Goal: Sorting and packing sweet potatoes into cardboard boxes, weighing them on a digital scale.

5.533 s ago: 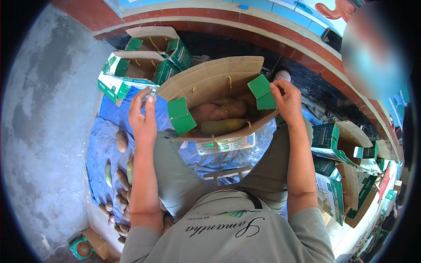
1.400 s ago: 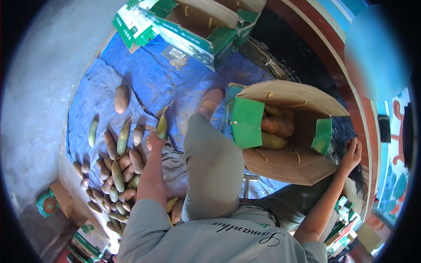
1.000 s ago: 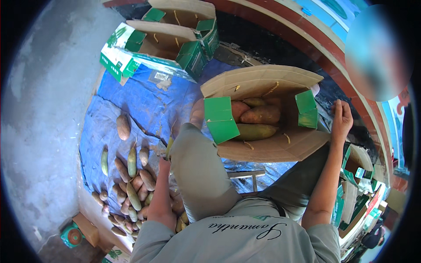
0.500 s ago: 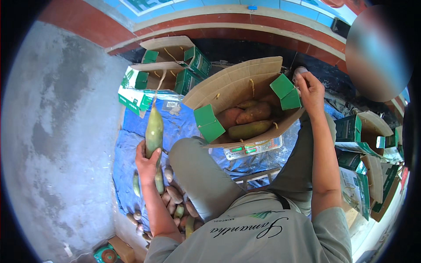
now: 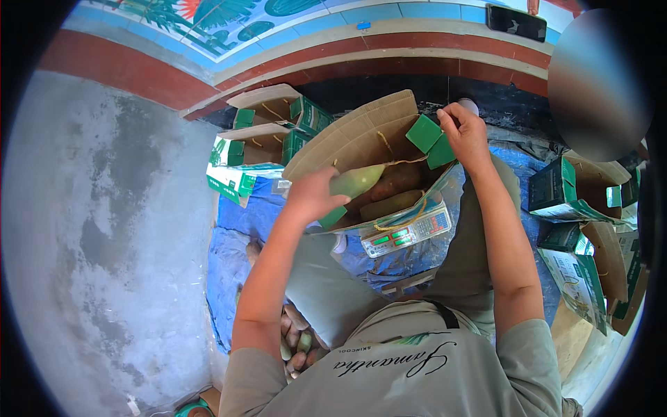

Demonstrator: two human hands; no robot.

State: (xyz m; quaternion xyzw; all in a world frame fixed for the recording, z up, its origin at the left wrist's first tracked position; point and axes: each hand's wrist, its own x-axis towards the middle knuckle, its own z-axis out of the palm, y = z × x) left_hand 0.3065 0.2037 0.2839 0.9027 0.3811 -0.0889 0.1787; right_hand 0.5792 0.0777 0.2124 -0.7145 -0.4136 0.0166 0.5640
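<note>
An open cardboard carton (image 5: 361,135) with green corner flaps stands before me, tilted a little. Inside lie reddish-brown and green root vegetables (image 5: 397,182). My left hand (image 5: 309,196) reaches over its left side, closed round the thick end of a long pale-green root vegetable (image 5: 358,180). The thin root of that piece trails right across the carton. At the far right corner, my right hand (image 5: 465,135) pinches the edge of a green flap (image 5: 425,133). Beneath the carton, a scale (image 5: 406,233) with green-lit displays is partly hidden.
Blue sheeting (image 5: 240,233) covers the floor. More root vegetables (image 5: 297,340) lie by my left leg. Open green-and-white cartons stand at the back left (image 5: 253,149) and at the right (image 5: 580,194). A grey wall (image 5: 125,229) rises on the left; a phone-like black device (image 5: 516,23) is at the back.
My left hand has brought the green root vegetable rightward from beside my left knee into the carton's opening. My right hand stays at the carton's corner. The whole view has shifted.
</note>
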